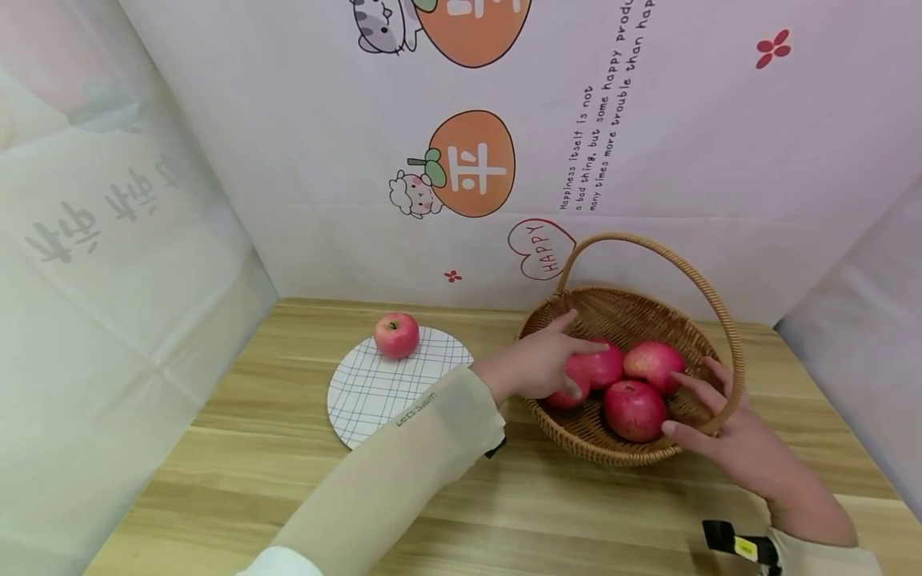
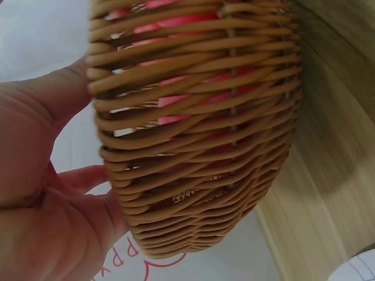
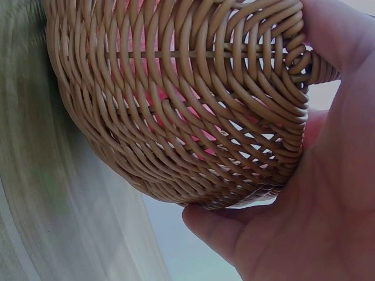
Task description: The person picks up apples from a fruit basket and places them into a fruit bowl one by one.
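Note:
A wicker basket (image 1: pixel 576 436) with a hoop handle (image 1: pixel 691 276) stands on the wooden table and holds several red apples. My left hand (image 1: pixel 587 370) reaches in over the left rim, its fingers and thumb curled round a red apple (image 1: pixel 601 368) on the basket's left side. Two more apples (image 1: pixel 654 364) (image 1: pixel 634 410) lie to its right. My right hand (image 1: pixel 695 408) grips the basket's right rim, thumb on the near side. In the wrist views the basket wall (image 2: pixel 199 146) (image 3: pixel 176 105) fills the frame, with red showing through the weave beside my palms (image 2: pixel 53 205) (image 3: pixel 316 193).
A round white plate (image 1: pixel 374 392) with a blue grid pattern lies left of the basket. One red apple (image 1: pixel 396 334) sits at its far edge. Printed backdrop sheets close off the back and both sides. Bare wooden tabletop (image 1: pixel 540 512) stretches in front.

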